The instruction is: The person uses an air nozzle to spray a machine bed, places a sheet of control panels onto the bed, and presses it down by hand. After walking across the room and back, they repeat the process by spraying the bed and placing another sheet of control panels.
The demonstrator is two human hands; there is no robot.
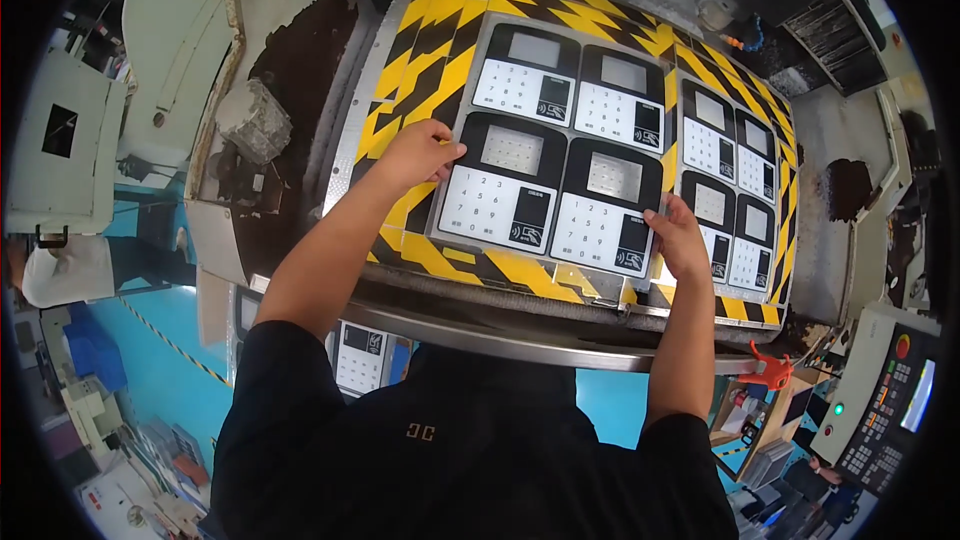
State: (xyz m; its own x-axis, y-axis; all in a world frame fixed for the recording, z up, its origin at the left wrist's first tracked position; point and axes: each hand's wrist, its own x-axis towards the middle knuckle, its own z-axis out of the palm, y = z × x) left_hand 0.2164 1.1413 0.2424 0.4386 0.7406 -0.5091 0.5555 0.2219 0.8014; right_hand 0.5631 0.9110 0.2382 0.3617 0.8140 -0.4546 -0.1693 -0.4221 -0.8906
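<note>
A flat sheet of several black-and-white keypad panels [497,203] lies over a striped bed [440,50] of yellow and black tape. Each panel has a pale window at its top and number keys below. My left hand [420,154] pinches the sheet's left edge, thumb and finger together at the nearer left panel. At the right edge my right hand [682,237] grips the same sheet, thumb on top of the nearer right panel; its other fingers are partly hidden. Beside that hand lies a second sheet of similar panels [708,135], which it partly covers.
A metal rail [500,342] runs along the bed's near side. Grey machine walls with dark residue flank the bed. An orange clamp-like piece [768,370] sits at the rail's right end. A control panel with buttons [880,405] stands at lower right. Another person [75,275] is at far left.
</note>
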